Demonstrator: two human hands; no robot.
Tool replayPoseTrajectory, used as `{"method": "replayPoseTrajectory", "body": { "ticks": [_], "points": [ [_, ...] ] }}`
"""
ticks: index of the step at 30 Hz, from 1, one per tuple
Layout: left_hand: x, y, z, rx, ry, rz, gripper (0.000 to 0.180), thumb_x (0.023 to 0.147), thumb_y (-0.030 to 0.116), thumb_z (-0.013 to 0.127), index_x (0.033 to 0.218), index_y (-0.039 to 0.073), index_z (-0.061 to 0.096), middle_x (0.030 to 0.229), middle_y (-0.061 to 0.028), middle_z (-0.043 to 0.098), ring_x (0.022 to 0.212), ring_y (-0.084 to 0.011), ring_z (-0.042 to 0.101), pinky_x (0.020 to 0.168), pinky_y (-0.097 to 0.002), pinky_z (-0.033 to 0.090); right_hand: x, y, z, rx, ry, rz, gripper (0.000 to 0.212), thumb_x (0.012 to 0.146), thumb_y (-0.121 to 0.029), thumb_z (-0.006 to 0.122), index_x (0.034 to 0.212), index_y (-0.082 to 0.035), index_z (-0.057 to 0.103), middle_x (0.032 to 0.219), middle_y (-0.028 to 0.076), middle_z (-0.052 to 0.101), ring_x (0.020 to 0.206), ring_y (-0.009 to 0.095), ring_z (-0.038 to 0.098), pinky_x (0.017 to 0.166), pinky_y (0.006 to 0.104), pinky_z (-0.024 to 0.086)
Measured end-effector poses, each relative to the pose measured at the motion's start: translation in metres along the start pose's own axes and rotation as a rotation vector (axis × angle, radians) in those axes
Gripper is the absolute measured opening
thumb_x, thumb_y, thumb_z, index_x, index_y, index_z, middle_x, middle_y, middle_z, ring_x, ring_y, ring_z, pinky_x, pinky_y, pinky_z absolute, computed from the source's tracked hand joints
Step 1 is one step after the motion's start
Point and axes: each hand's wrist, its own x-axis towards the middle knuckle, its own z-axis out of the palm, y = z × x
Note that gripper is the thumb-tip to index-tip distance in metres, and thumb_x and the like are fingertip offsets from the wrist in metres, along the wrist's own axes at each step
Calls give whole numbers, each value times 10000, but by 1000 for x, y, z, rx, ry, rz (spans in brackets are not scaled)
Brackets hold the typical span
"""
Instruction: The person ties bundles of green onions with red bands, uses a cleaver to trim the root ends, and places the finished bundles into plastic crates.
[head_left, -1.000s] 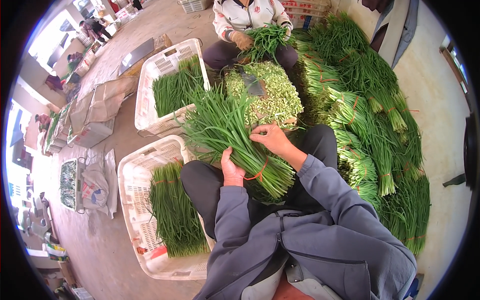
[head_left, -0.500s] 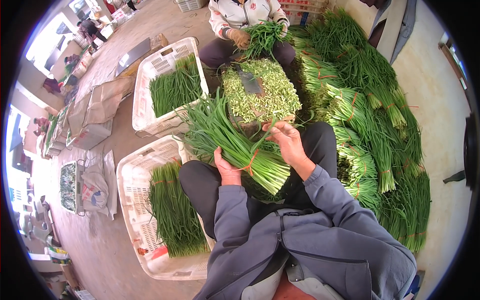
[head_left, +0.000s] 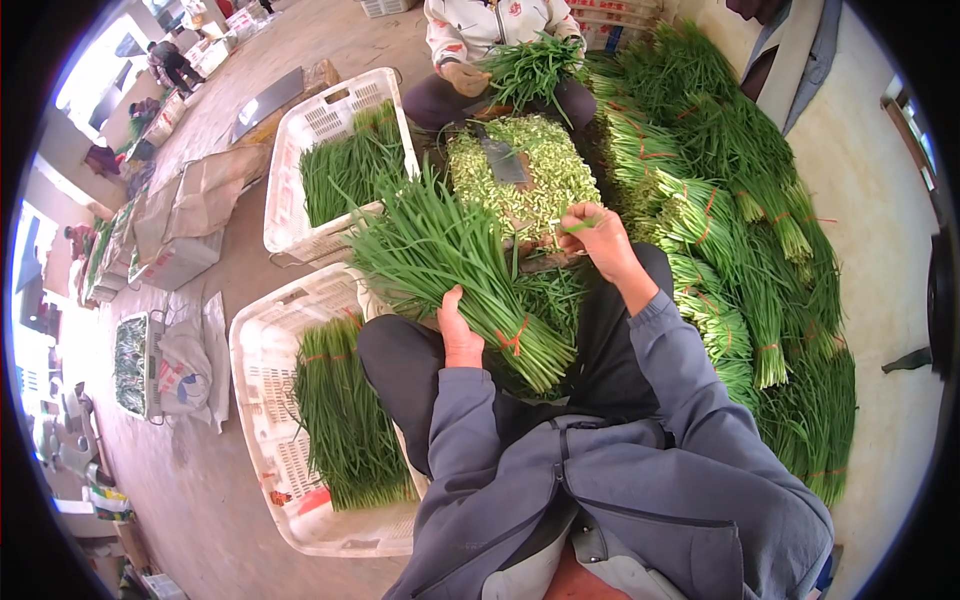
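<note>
My left hand [head_left: 461, 330] is wrapped round a large bundle of garlic chives [head_left: 470, 270] above my lap. An orange band [head_left: 512, 340] ties the bundle near its pale cut ends, while the leaves fan out to the upper left. Apart from the bundle, on its right, my right hand [head_left: 600, 243] pinches a short bit of chive leaf [head_left: 579, 227]. Just beyond the hands lies a board [head_left: 526, 221] strewn with chopped pale stem ends [head_left: 560, 170]. A broad cleaver blade [head_left: 505, 162] rests flat among them. Loose green leaves [head_left: 552, 295] lie between my knees.
Two white crates, one near [head_left: 262, 350] and one farther [head_left: 283, 170], hold chives on my left. Many tied chive bundles [head_left: 700, 215] are piled on my right by the wall. A co-worker [head_left: 500, 30] sits opposite with loose chives [head_left: 530, 75].
My right hand has moved right and slightly away from the bundle with the leaf bit. The bundle in my left hand has turned a little. The co-worker's hand has shifted left.
</note>
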Motion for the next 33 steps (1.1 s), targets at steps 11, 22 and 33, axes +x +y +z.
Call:
{"method": "replayPoseTrajectory", "body": {
  "ticks": [11,22,33],
  "points": [
    [-17,0,30,-143,-105,-161,510,967,368,416,1313,22,561,1285,-153,627,1157,-334,612,1013,-492,490,-41,34,40,-183,-786,328,1011,804,-489,804,1483,74,310,1399,194,517,1236,258,536,1046,374,427],
    [-30,11,46,201,-200,179,574,958,235,611,1452,20,414,1377,-75,536,1231,-196,533,1065,-348,417,-34,40,96,-213,-411,-101,933,778,-129,845,1486,31,259,1410,156,481,1276,244,487,1086,373,409],
    [-88,111,57,202,-298,375,781,986,130,604,1574,9,104,1514,-196,379,1399,-226,382,1153,-345,312,-6,10,133,448,-543,496,619,931,-415,621,1401,-34,488,1288,154,630,1100,295,659,967,436,551]
  ]
}}
